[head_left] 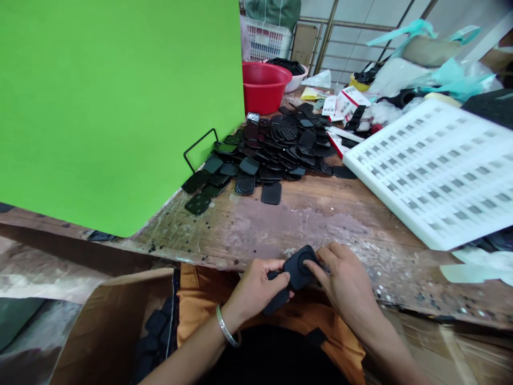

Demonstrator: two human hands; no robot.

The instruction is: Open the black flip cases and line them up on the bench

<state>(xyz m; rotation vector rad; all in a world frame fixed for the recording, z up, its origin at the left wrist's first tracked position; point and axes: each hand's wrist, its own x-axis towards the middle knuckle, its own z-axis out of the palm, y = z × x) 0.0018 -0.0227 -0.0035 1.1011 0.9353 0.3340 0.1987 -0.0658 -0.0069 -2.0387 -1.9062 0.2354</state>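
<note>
Both hands meet at the near edge of the bench [304,214], just above the person's lap, and share one black pad [298,269], a flat rounded piece with a raised disc on its upper face. The left hand [256,289] is curled shut around the pad's lower left end, thumb on top and fingers tucked beneath; a dark strap-like tail sticks out below its knuckles. A metal bangle [226,327] sits on that wrist. The right hand [348,283] closes on the pad from the right, its forefinger and thumb pressed against the disc while the other fingers bend loosely; how firmly it grips cannot be told. Farther back on the bench, well apart from the hands, lies a heap [272,149] of similar black pieces, a few strays spread toward the front. To the right a white tray [436,171] with rows of small slots rests tilted over the bench. Behind the heap stands a red basin [264,85], with papers and plastic bags scattered beyond. A green panel [116,107] fills the left of the view. Below it, left of the lap, an open carton [116,326] holds more dark pieces.
</note>
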